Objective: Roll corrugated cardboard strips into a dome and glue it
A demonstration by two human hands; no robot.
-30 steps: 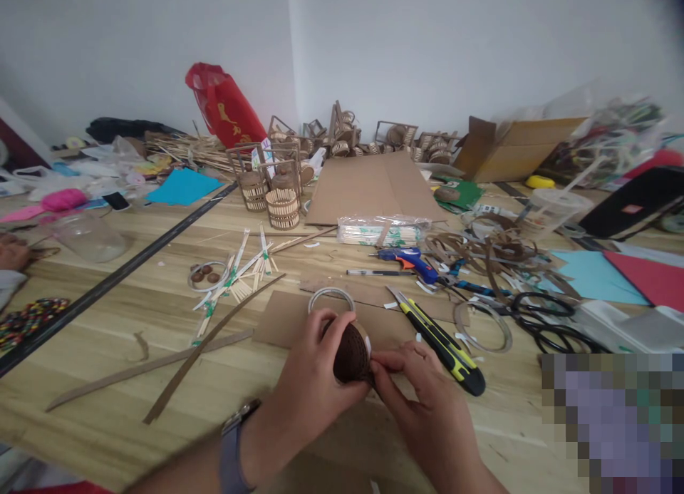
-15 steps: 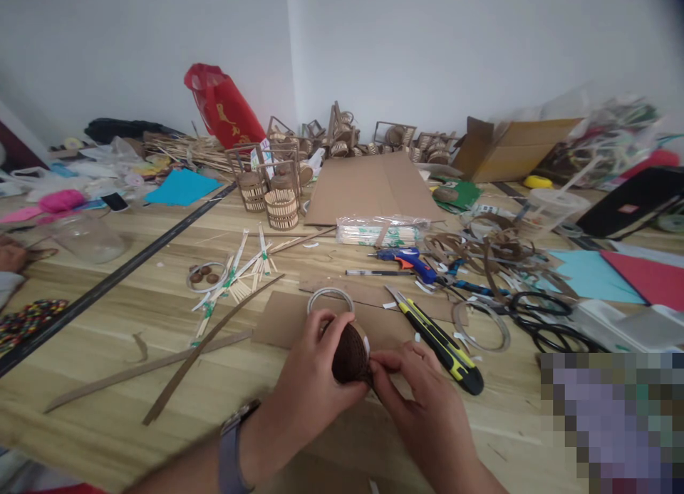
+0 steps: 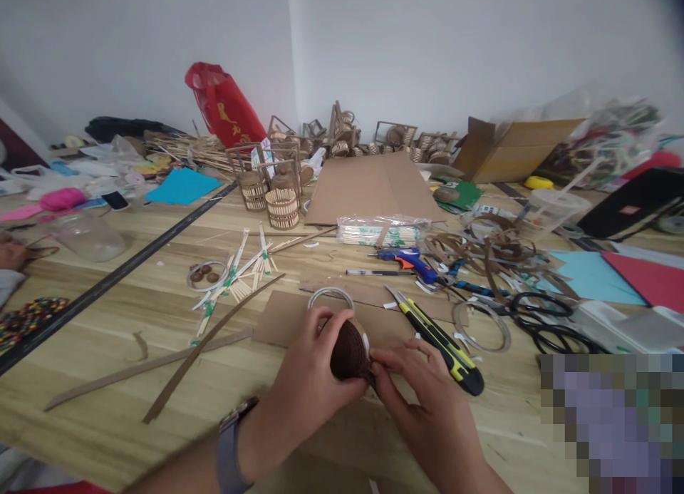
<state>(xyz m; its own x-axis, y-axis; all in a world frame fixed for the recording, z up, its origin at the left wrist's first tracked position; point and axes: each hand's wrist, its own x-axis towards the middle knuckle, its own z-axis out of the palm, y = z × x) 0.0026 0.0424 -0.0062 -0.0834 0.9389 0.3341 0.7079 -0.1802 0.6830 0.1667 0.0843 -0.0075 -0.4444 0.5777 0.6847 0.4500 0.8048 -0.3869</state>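
My left hand [image 3: 307, 380] is wrapped round a small dark brown woven piece [image 3: 348, 350], its rounded side facing me. At the piece's right edge, my right hand [image 3: 427, 394] pinches a thin dark strip [image 3: 370, 374] between thumb and forefinger. A pale ring [image 3: 331, 291] lies just beyond the left fingers, on a flat cardboard piece [image 3: 275, 321]. Right of the hands rests a yellow and black utility knife [image 3: 441, 341], its blade end pointing away from me. A wristband is on my left wrist.
Behind are a blue glue gun [image 3: 409, 260], wrapped sticks [image 3: 379, 232], small slatted baskets [image 3: 282, 209] and a cardboard sheet [image 3: 371, 187]. Black scissors [image 3: 550, 323] and curled brown strips lie right. Loose sticks and long strips [image 3: 208, 344] lie left. Another person's hand [image 3: 11, 253] shows far left.
The dark woven piece has tilted slightly in my left hand, and my right fingers have shifted a little at its edge. Both hands keep their hold.
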